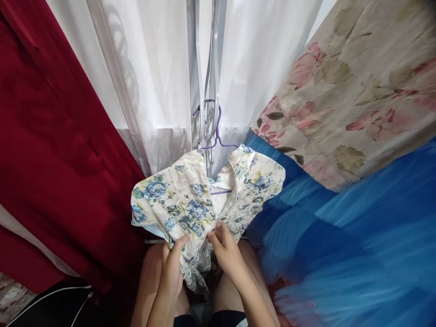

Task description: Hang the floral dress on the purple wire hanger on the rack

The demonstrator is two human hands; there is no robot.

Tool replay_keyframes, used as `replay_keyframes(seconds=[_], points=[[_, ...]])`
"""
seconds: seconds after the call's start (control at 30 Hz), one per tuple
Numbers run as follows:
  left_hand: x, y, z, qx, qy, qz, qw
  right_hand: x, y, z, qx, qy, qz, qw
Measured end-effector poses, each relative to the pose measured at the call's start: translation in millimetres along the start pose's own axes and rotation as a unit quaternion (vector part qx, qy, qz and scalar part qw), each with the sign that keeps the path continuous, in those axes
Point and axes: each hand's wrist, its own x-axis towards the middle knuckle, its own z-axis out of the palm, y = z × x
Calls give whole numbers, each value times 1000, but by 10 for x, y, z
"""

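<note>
Garment (190, 204) on hanger (217, 134); curtain (156, 77) behind, tulle (327, 245) right.

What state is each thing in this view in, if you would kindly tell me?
Blue-flowered garment: on the hanger, open at the neck
Purple hanger: hook up, inside the garment's shoulders
Left hand: gripping the garment, thumb on its front
Right hand: pinching the front below the neck opening
Red fabric: hanging in folds
White curtain: hanging
Blue tulle: loosely layered
Pink-flowered fabric: overlapping the tulle

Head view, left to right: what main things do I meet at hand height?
Dark red hanging fabric, bare left hand, bare right hand, bright blue gauzy fabric. The white, blue-flowered cloth garment overlaps both hands, so I left it out.
</note>
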Motion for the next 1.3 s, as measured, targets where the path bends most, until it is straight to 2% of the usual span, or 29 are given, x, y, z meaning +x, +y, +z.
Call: replay_keyframes(seconds=[0.1,0.17,0.33,0.47,0.5,0.57,0.63,0.67,0.7,0.77,0.83,0.93,1.03,1.17,1.3], points=[[-48,-29,3,-42,-20,-45,998,-40,38,9,29,-10,10,999],[-61,-47,-8,-39,-31,-42,998,-80,33,36,61,-21,25,998],[-66,-22,-17,-15,-8,7,1000,-126,-20,101,91,-14,23,996],[-44,44,9,-2,-23,49,999,-144,-21,72,120,-6,36,992],[-24,52,1,7,-22,84,996,-153,-13,47,126,-6,50,991],[26,26,-46,35,21,214,976,-173,7,-15,136,1,75,988],[68,-75,-123,86,86,359,925,-189,23,-74,144,13,89,985],[78,-153,-162,115,107,405,901,-193,27,-95,147,16,93,985],[79,-243,-193,143,108,425,887,-195,28,-107,150,15,96,984],[62,-436,-220,186,45,397,898,-194,22,-109,154,7,98,983],[44,-600,-192,207,-50,331,919,-196,14,-89,161,2,96,982],[50,-734,-91,222,-155,256,928,-218,4,-62,171,-7,97,980],[83,-782,2,221,-185,233,929,-258,-8,-69,162,-21,104,981],[115,-897,49,213,-195,220,932,-282,-49,-99,151,-32,107,982],[152,-1036,47,211,-200,246,924,-246,-103,-91,153,-13,122,981]])
